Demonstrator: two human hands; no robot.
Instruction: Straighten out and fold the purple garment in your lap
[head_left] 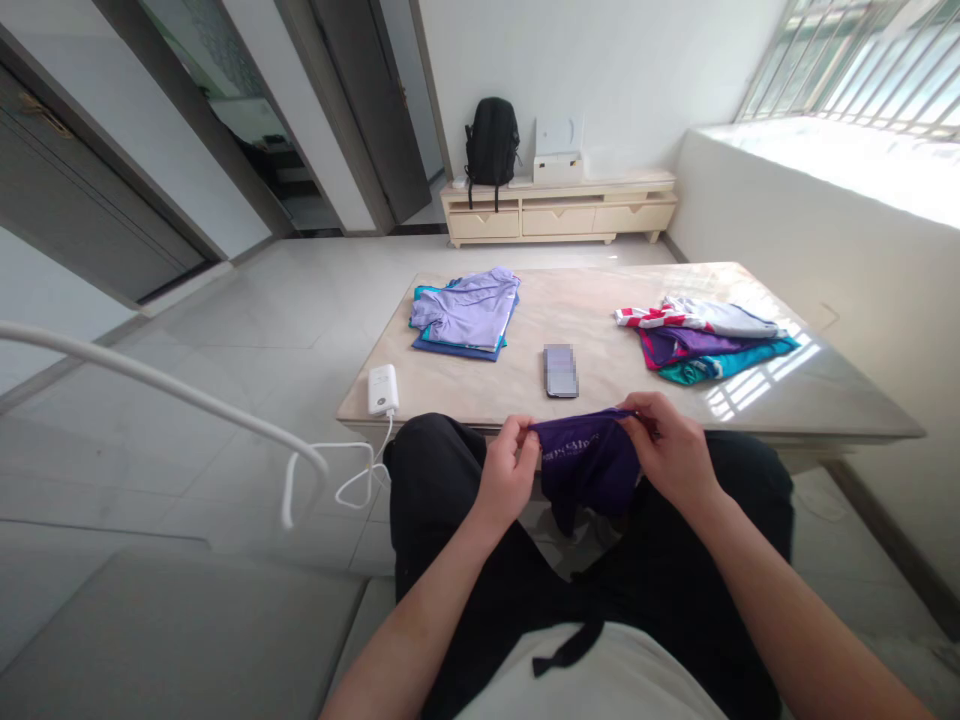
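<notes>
Between my knees hangs a dark purple piece of cloth (585, 465) with pale printing on it, perhaps a garment; its exact kind is unclear. My left hand (511, 462) pinches its upper left corner. At the upper right corner, my right hand (667, 440) grips it between thumb and fingers. The top edge is stretched nearly straight between both hands, and the lower part droops in folds. Just beyond it on the table (480, 395) lies a phone (561, 370).
A stack of flat garments (469, 315), lilac on top, lies at the table's left. Looser, crumpled clothes (709, 340) lie at the right. A white power bank (382, 390) with a white cable (364, 470) sits at the near left corner. Farther back, a low cabinet (562, 220) carries a black backpack (493, 140).
</notes>
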